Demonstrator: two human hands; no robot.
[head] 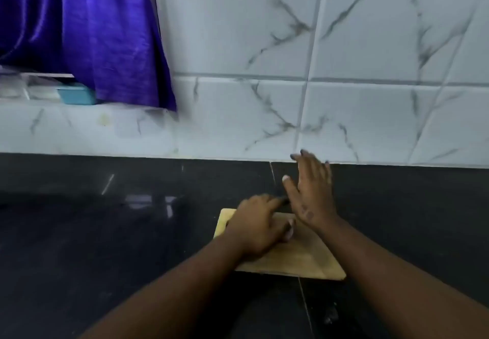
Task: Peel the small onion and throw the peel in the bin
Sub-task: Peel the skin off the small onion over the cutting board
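A light wooden cutting board (304, 259) lies on the black counter. My left hand (259, 228) rests on the board's far left part, palm down with the fingers curled; whatever may be under it is hidden. A small dark shape (284, 200) shows just past its fingertips, too blurred to identify. My right hand (312, 190) hovers over the board's far edge, fingers spread and holding nothing. No onion, peel or bin is visible.
The black stone counter (132, 232) runs left and right, backed by a white marble-tiled wall (344, 73). A purple curtain (92, 34) hangs at the upper left over a ledge with a small teal container (76, 95).
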